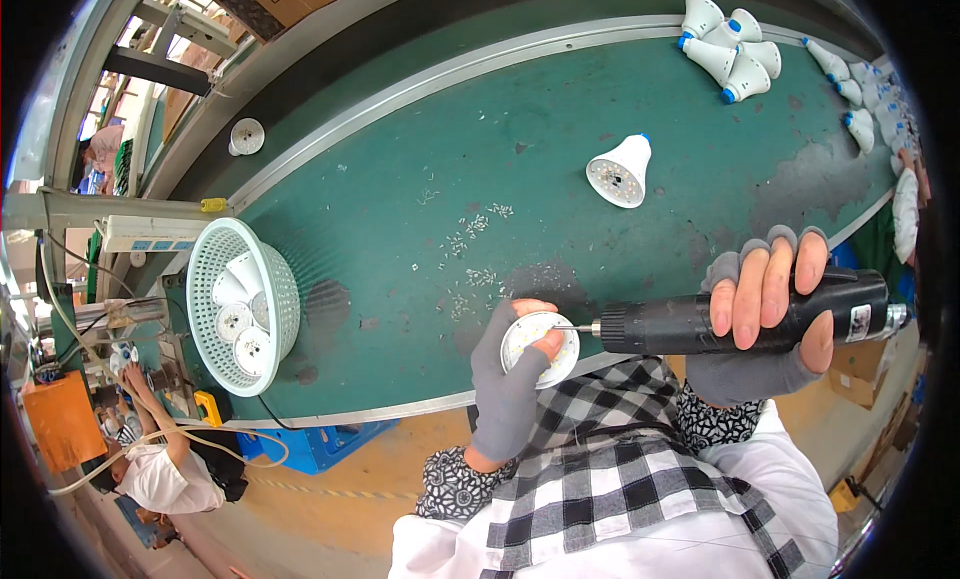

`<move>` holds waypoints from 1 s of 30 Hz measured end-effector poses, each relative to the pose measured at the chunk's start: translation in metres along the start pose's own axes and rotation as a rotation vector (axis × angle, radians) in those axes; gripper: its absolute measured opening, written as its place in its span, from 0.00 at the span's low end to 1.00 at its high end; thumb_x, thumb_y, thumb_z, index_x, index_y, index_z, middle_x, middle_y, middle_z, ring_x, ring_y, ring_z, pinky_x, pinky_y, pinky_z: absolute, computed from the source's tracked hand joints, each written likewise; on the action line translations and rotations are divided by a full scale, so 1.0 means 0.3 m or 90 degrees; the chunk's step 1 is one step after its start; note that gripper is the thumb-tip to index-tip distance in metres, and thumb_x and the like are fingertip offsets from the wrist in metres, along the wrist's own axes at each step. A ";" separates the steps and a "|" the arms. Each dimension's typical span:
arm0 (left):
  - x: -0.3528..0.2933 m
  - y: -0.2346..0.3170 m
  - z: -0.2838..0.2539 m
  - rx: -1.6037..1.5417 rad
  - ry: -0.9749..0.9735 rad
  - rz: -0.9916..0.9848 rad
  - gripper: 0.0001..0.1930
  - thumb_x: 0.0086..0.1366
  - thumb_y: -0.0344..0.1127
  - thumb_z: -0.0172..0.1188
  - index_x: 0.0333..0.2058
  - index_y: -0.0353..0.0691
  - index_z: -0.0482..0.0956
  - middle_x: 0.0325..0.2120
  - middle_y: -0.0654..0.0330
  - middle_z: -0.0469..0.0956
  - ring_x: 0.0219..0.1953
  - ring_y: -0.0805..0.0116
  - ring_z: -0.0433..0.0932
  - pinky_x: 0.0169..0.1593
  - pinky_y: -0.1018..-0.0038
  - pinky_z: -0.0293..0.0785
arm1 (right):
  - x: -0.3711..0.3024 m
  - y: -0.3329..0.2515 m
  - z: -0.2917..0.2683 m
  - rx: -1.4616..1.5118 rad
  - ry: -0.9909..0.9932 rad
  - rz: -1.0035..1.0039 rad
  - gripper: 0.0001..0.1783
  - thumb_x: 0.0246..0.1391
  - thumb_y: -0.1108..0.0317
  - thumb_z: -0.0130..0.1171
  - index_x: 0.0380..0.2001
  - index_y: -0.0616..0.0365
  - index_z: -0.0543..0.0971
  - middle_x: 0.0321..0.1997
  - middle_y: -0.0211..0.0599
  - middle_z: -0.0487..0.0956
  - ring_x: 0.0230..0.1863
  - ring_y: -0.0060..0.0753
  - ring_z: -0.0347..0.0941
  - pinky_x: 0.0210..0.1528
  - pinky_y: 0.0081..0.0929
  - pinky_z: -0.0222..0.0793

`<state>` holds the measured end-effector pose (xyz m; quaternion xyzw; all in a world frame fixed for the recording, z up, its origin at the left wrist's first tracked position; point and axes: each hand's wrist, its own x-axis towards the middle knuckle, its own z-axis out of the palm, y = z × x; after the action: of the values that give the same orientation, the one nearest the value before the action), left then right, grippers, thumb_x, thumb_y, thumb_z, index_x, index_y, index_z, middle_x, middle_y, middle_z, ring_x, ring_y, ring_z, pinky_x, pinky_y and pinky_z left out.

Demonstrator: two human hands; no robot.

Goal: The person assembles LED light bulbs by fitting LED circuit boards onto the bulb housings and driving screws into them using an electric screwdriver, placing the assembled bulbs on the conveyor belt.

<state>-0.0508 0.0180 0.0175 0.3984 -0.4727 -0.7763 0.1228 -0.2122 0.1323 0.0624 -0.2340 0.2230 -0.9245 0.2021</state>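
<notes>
My left hand [507,379], in a grey fingerless glove, grips a white LED bulb [540,349] by its rim, with the thumb over the round LED face. My right hand [765,314], gloved alike, is wrapped round a black electric screwdriver [660,324] held level. Its thin bit reaches left to the bulb's face, close to my left thumb; whether it sits in a screw I cannot tell. Several small screws [482,279] lie scattered on the green work surface [400,209] beyond my left hand. The bulb's rear part is hidden.
A pale green basket [285,299] with several bulbs stands at the left. One bulb [620,171] rests mid-table, a cluster of bulbs [735,54] lies far right, and another bulb [246,137] lies past the metal rail. A person [170,474] works at the lower left.
</notes>
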 end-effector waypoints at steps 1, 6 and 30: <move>0.000 -0.004 0.001 0.001 0.002 0.000 0.14 0.58 0.31 0.58 0.43 0.34 0.75 0.35 0.60 0.77 0.38 0.73 0.76 0.43 0.77 0.73 | -0.003 0.005 0.004 -0.004 -0.004 -0.004 0.18 0.54 0.61 0.63 0.37 0.52 0.64 0.27 0.33 0.71 0.24 0.28 0.71 0.31 0.32 0.75; -0.002 -0.014 -0.004 0.061 -0.026 0.036 0.14 0.59 0.31 0.57 0.43 0.34 0.74 0.39 0.59 0.75 0.41 0.73 0.75 0.45 0.78 0.71 | -0.008 0.026 0.018 -0.007 -0.034 0.033 0.20 0.54 0.59 0.65 0.37 0.51 0.63 0.28 0.32 0.71 0.24 0.29 0.72 0.32 0.33 0.75; 0.011 -0.051 -0.004 0.273 0.012 0.222 0.12 0.59 0.30 0.57 0.42 0.34 0.75 0.39 0.61 0.76 0.42 0.75 0.74 0.46 0.78 0.69 | -0.047 0.029 0.061 -0.065 -0.061 0.041 0.21 0.53 0.63 0.67 0.38 0.52 0.63 0.30 0.35 0.72 0.29 0.32 0.73 0.36 0.35 0.72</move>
<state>-0.0493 0.0234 0.0028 0.3352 -0.6866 -0.6218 0.1717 -0.1890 0.1260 0.0677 -0.2805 0.2674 -0.8928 0.2297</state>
